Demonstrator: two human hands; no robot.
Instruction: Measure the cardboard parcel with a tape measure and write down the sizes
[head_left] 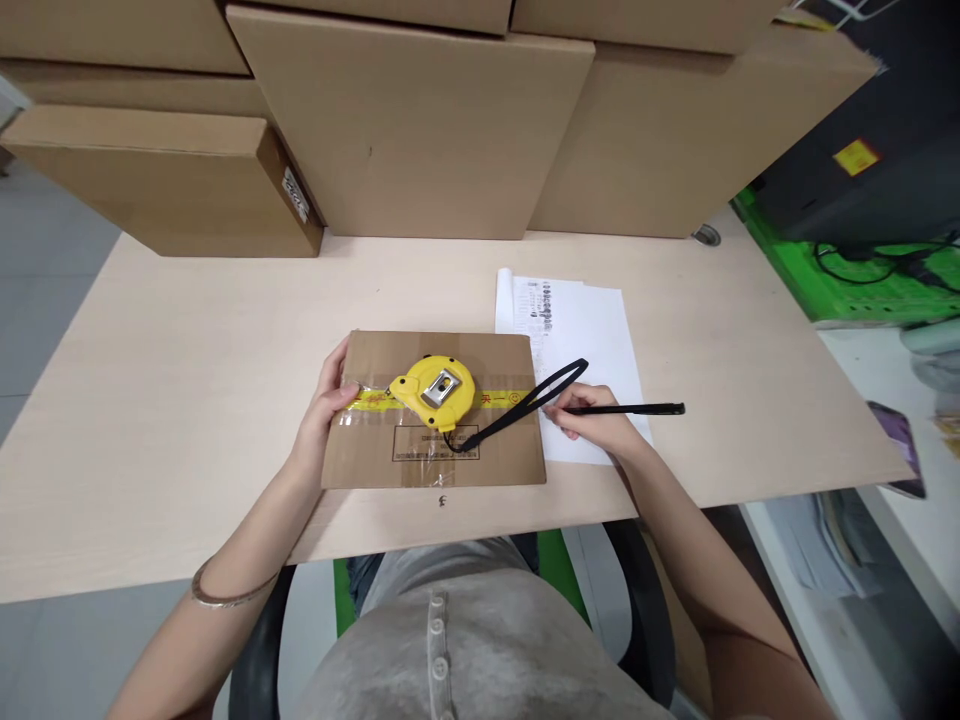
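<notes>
A small taped cardboard box (495, 462) lies flat near the table's front edge, covering part of some white papers (600, 340). On top of it rests a yellow tape measure (459, 385) with its metal clip facing up; its black wrist strap (517, 412) trails over the box's right edge. My left hand (328, 400) grips the box's left side, thumb on top and fingers behind. Over the papers, just right of the box, my right hand (592, 418) is closed around a black pen (637, 409) whose far end points right. The strap's loop reaches close to the right fingertips.
Large cardboard boxes (405, 130) stand along the table's back, with a flatter box (172, 190) at the left. A green crate (847, 285) with black cables is beyond the right edge. A phone (900, 450) lies on the lower white surface at right.
</notes>
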